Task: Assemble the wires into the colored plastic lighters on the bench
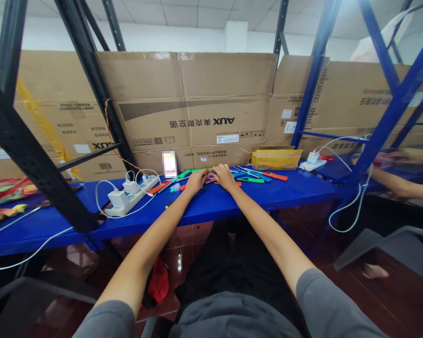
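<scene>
Far left on the blue surface (268, 197), a white power strip (132, 197) sits at an angle with white chargers (119, 198) plugged in, their cables looping across the surface. Just right of it, a red-handled tool (160, 187) and a green-handled tool (183, 174) lie among a loose spread of slim, brightly coloured plastic-handled tools, with a pixelated, unreadable upright rectangle (169, 164) behind them. Your left hand (196, 181) is partly closed, its fingers (204, 174) curled down onto the middle of that spread. Your right hand (223, 177) comes in from the other side, also partly closed, and its fingertips almost meet those of your left hand. Something red-orange (210, 179) shows between your hands, but your fingers hide most of it, so you cannot tell whether either hand has hold of it or only rests on it. Further right lie a green loop-shaped piece (250, 180) and an orange-handled tool (275, 176), then a yellow-taped cardboard box (277, 159) and a second power strip (312, 164). At the far right edge, a co-worker's forearm (402, 185) reaches across a neighbouring blue surface, blurred and cut off by the frame.
</scene>
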The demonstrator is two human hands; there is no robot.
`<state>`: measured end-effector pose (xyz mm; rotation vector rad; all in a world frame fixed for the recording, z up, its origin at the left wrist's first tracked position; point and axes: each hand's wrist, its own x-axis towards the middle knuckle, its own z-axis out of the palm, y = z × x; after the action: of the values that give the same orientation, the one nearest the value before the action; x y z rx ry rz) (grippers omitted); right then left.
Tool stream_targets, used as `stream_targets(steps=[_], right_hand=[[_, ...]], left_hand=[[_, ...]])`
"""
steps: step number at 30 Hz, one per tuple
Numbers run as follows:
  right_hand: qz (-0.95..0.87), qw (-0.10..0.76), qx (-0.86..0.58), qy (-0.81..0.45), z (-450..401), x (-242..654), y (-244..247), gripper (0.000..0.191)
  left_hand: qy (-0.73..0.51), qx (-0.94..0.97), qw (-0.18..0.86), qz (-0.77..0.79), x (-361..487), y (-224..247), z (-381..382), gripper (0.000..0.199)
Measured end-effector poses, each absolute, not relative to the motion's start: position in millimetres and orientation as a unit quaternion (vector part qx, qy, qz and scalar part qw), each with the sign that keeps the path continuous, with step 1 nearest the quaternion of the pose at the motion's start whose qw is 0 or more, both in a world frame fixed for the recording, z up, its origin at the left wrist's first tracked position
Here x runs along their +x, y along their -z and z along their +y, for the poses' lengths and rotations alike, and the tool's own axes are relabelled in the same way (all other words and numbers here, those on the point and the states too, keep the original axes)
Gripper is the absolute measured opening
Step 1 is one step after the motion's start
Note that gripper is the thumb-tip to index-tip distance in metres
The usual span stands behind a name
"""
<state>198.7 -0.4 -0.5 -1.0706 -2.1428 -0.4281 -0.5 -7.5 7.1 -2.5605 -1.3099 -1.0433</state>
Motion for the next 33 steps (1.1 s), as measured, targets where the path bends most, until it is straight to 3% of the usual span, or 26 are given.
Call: stream_targets(steps=[11,18,33], right_hand=[[-0.814,0.347,-0.439,0.154,1.6,202.6,0.7,0.006],[-0.807,0.356,-0.448,0.148,1.9,204.0,1.0,0.007],[-0.807,0.369,-0.44,0.138,3.5,205.5,1.7,0.014]], left_hand=[[0.356,-0.808,0.054,-0.467,-2.5,-7.8,-11.5,0.01],[0.361,-0.808,0.077,-0.46,-0.7,-7.0,-9.5,0.021],[0.374,-0.782,0.098,-0.489,-4.6,-6.3,-8.0,0.016]])
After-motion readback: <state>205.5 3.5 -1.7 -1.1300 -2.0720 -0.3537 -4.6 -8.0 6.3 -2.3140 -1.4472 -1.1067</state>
